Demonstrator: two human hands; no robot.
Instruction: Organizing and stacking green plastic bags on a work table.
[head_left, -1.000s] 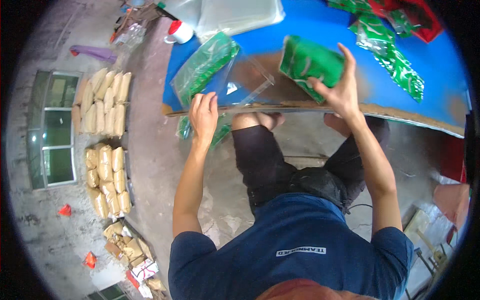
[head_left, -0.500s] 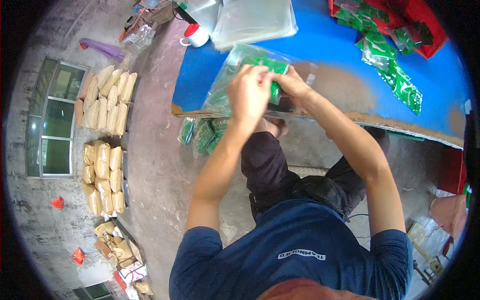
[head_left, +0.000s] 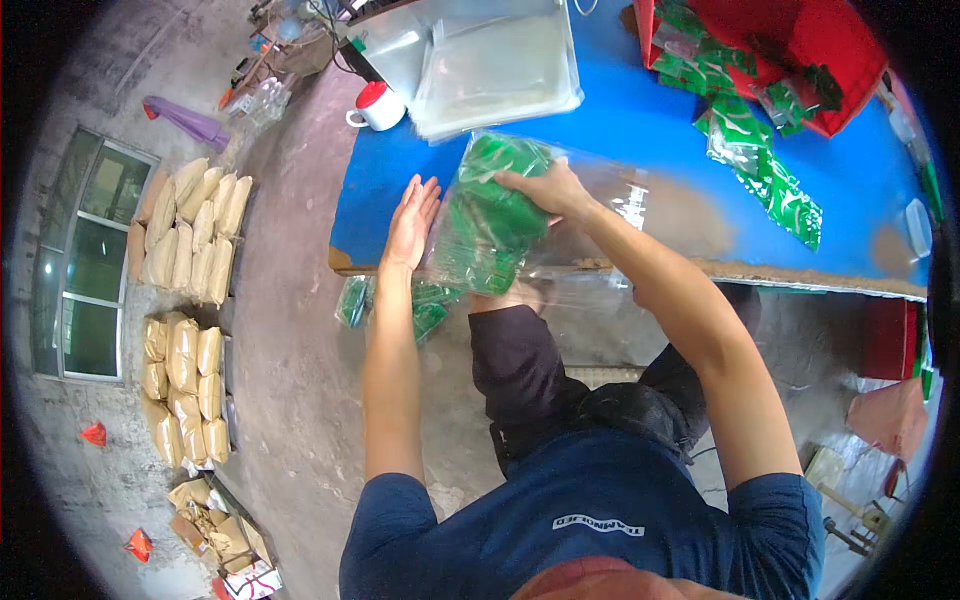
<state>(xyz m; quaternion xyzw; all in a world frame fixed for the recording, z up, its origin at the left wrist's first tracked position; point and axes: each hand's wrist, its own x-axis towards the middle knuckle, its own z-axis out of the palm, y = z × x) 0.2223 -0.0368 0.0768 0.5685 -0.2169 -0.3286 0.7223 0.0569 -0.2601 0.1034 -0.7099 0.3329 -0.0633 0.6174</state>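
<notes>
A clear plastic bag (head_left: 478, 215) filled with green printed packets is tilted over the front edge of the blue table (head_left: 640, 95). Its right side is in the grip of my right hand (head_left: 552, 190), thumb across the top and the other fingers hidden beneath. Loose transparent film trails from the bag toward my right forearm. My left hand (head_left: 408, 228) is held flat with fingers stretched, just beside the bag's left edge, and nothing is in it. More green filled bags (head_left: 430, 312) lie below the table edge, partly hidden by my left forearm.
Flat clear bags (head_left: 500, 75) are stacked at the back, beside a white mug (head_left: 385, 112) with a red lid. On the right, a red bin (head_left: 845, 60) spills strips of green packets (head_left: 770, 170). Piled sacks (head_left: 190, 235) stand along the left wall.
My left hand has come off the bag and moved left, its fingers now straight. The bag has turned more upright and shifted slightly down, still in my right hand.
</notes>
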